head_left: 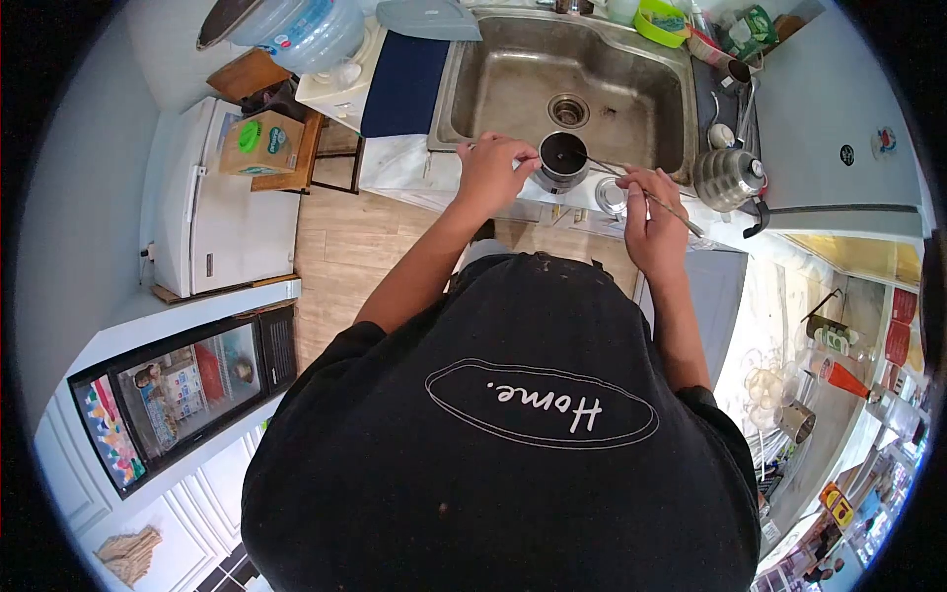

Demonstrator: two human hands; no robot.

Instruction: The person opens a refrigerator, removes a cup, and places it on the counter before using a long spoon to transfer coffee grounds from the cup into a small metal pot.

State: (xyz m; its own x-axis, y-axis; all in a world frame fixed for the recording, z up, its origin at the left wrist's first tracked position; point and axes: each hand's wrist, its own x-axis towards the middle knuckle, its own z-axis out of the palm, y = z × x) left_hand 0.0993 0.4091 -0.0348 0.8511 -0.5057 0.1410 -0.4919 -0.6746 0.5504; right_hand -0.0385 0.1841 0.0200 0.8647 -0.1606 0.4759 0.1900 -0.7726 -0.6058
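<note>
A dark-filled metal canister (562, 163) stands at the sink's front edge. Close to its left side is my left hand (493, 173), its fingertips pressed together; whatever they may hold is too small to make out. My right hand (655, 219) is closed on a long thin metal utensil (681, 214), whose far end reaches into the canister's mouth. A round silvery lid (611, 196) lies on the counter between the canister and my right hand.
Behind the canister is the steel sink (631, 109). A ribbed metal kettle (727, 180) stands to its right, near a green basket (661, 24). A dark blue mat (402, 87) lies left of the sink. A cardboard box (262, 144) sits farther left.
</note>
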